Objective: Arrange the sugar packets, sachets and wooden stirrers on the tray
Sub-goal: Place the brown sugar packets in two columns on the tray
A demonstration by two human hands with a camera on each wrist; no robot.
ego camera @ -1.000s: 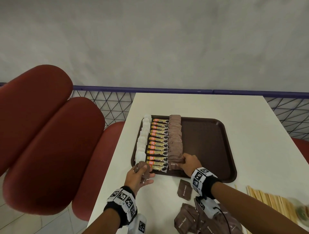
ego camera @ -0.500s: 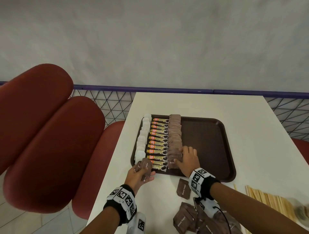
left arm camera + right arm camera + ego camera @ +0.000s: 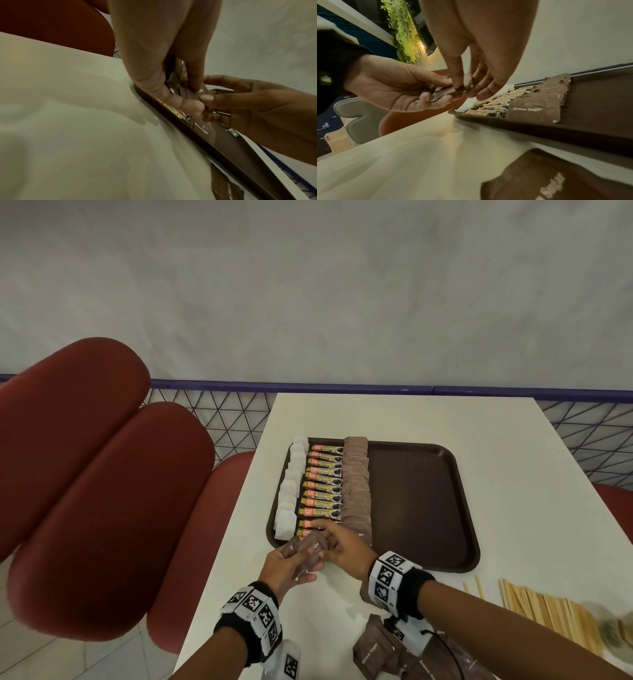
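A dark brown tray (image 3: 421,498) lies on the white table, holding a column of white sachets (image 3: 291,484), a column of orange coffee sticks (image 3: 323,484) and a column of brown sugar packets (image 3: 356,484). My left hand (image 3: 291,563) grips a small stack of brown sugar packets (image 3: 308,549) at the tray's near left corner. My right hand (image 3: 342,546) pinches one packet of that stack (image 3: 467,82) between thumb and fingers. Wooden stirrers (image 3: 548,611) lie on the table to the right.
Loose brown sugar packets (image 3: 380,648) lie on the table near my right forearm. Red padded seats (image 3: 85,474) stand left of the table. A purple rail with wire mesh (image 3: 342,386) runs behind the table's far edge. The tray's right half (image 3: 418,474) is bare.
My right hand left the brown packet column on the tray and moved left to the stack in my left hand, where it now pinches a packet.
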